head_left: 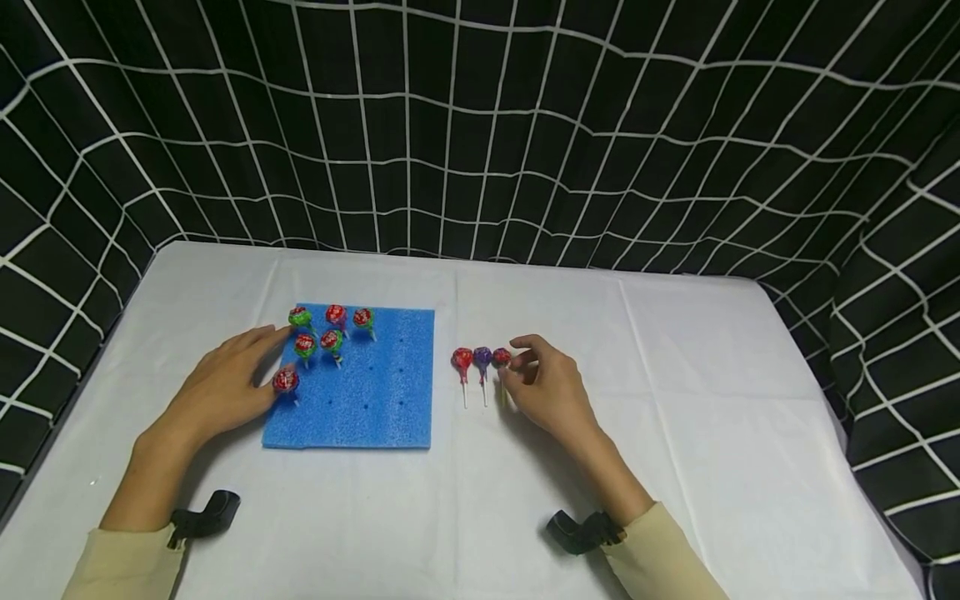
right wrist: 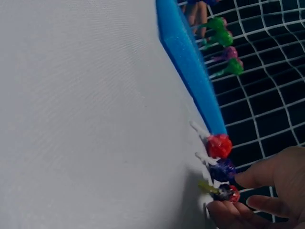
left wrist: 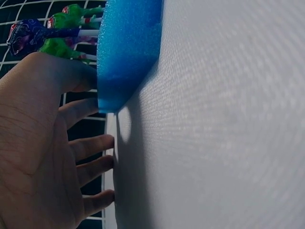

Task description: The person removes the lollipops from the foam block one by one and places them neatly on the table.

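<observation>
A blue foam board [head_left: 348, 425] with small holes holds several wrapped lollipops upright toward its back left. My left hand [head_left: 228, 379] lies along the board's left edge, fingers spread, thumb beside a red-and-purple lollipop [head_left: 286, 380] at the front of the group. Three more lollipops lie in a row on the cloth to the board's right: a red one [head_left: 462, 358], a purple one [head_left: 482, 357] and a dark red one [head_left: 501, 357]. Around the dark red lollipop's head, my right hand [head_left: 551, 387] has its thumb and bent fingers, with a gap between them in the right wrist view.
A white cloth [head_left: 712, 417] covers the table. Black curtains with a white net [head_left: 480, 125] rise behind the table and along both sides. Each wrist wears a black camera mount, the left one [head_left: 210, 512] and the right one [head_left: 581, 533] both close over the cloth.
</observation>
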The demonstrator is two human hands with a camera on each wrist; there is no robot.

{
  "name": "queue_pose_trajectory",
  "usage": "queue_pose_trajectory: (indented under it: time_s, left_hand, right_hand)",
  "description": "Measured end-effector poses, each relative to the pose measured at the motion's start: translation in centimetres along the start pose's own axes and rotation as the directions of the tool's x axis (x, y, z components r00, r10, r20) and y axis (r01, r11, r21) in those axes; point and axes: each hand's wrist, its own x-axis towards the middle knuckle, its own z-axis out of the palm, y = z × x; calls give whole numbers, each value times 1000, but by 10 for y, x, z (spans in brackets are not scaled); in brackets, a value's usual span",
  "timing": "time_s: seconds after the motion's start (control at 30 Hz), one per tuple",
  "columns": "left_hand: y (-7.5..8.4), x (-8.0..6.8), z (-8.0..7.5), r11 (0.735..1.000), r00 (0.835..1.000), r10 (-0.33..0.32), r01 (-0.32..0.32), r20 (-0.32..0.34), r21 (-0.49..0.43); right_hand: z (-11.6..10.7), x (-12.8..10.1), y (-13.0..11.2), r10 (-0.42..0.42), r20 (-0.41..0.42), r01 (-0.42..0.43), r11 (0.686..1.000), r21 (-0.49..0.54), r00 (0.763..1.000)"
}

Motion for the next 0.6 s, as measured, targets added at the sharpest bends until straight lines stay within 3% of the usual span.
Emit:
queue_pose_trajectory:
  time_s: [0.27,0.6]
  left_hand:
    - [0,1,-1,1000,1000,11,-11,1,5]
    - [-1,1,-1,1000,1000,-1,1,10,1]
  right_hand:
    - [-1,-1,-12,-93,-14,94,995,45,996]
    - [13,-1,-26,-230,-22,231,968,99,973]
